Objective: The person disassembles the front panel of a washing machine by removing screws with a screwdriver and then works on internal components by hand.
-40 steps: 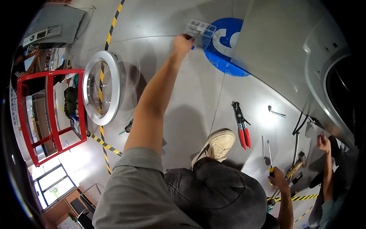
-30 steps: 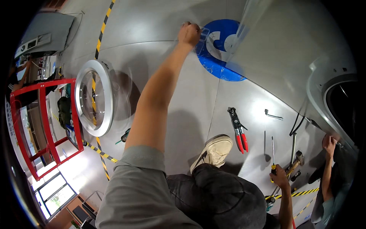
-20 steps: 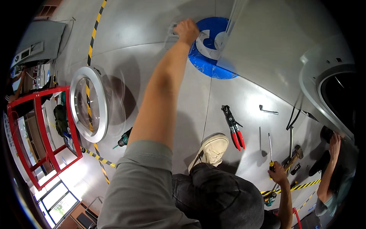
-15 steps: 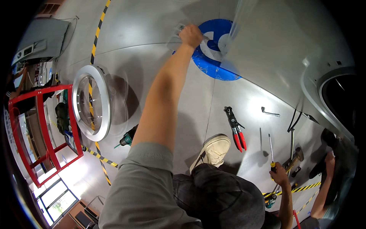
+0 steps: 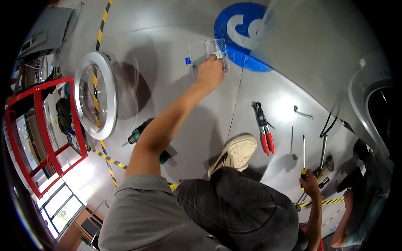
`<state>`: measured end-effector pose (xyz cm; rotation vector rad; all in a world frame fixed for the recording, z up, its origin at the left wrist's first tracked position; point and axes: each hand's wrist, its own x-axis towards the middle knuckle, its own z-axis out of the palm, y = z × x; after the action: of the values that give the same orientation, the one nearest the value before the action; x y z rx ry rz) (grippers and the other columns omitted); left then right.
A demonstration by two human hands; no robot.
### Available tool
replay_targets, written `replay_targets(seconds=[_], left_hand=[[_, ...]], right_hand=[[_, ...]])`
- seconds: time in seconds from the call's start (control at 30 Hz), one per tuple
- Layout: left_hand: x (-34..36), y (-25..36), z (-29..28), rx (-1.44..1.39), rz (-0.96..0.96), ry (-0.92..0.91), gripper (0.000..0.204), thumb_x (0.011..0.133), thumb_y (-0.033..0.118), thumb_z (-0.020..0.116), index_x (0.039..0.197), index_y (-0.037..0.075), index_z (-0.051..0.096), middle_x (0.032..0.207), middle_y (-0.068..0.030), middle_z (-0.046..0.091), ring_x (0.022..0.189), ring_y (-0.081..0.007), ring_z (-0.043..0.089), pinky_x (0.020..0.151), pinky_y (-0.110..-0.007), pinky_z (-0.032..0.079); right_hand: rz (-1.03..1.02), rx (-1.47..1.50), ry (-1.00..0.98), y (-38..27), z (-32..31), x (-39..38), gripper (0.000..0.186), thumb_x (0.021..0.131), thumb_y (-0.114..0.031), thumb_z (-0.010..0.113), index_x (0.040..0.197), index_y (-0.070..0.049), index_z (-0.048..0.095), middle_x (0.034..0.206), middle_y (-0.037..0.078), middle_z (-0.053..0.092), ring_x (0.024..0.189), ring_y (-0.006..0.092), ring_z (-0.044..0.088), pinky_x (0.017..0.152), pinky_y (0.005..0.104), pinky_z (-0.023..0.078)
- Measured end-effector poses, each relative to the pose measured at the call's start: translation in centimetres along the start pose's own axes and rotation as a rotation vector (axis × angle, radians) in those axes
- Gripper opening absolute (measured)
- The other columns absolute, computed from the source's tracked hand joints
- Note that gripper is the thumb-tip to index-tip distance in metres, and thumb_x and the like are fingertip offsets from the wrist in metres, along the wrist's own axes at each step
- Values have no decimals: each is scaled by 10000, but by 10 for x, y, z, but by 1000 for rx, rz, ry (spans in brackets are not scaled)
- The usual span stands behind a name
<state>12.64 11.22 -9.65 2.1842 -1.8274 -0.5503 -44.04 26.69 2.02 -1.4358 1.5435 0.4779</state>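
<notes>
My left hand (image 5: pixel 210 72) is stretched out over the floor, its fingers curled closed on the near part of a clear plastic compartment box (image 5: pixel 198 52). The box appears opened out, with a blue latch at its left side and small pieces in its right-hand compartments. My fingertips are partly hidden. Low on the right, my right hand (image 5: pixel 310 184) is wrapped round the yellow and black handle of a screwdriver (image 5: pixel 304 154), whose long shaft points away from me. Red-handled pliers (image 5: pixel 264 129) lie on the floor between my hands.
A large pale machine housing (image 5: pixel 326 54) fills the upper right. A round door ring (image 5: pixel 109 98), a green-and-black power drill (image 5: pixel 136 136) and a red frame (image 5: pixel 50 138) are leftward. A bent wrench (image 5: pixel 303 113) and a hammer (image 5: pixel 328 164) lie rightward, near another person's hand (image 5: pixel 348 200).
My left hand has come back toward me, and the compartment box has moved nearer with it. My right hand keeps the screwdriver. The whole view has shifted slightly.
</notes>
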Motion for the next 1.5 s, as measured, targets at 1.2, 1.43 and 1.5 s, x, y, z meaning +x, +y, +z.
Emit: replay_targets(seconds=[1.2,1.43,1.5], left_hand=[[15,-22,-40,90,243,307,113,862,152,595,853,63,665,867,-129,640,807,-291,622,702,-388,483],[-31,95,-11,-960,69,-289,129,888,101,628,994,26,635,882,-35,673,797,-105,621,710,-247,459],[-56,169,-5,-762,85,-427,204,880,108,648,1059,17,611,940,-59,676,847,-122,637,745,-245,461]], right_hand=[[-168,-57,-31,-79,-21,-25,329,821,-121,664,1072,12,498,1012,217,587,975,407,569,834,432,452],[-261,16,-54,-59,-8,-59,321,838,-129,639,1098,-4,498,1061,201,581,1034,387,564,903,454,445],[-268,60,-29,-45,-3,-71,313,839,-133,641,1086,-2,500,1043,202,582,1027,387,564,893,455,447]])
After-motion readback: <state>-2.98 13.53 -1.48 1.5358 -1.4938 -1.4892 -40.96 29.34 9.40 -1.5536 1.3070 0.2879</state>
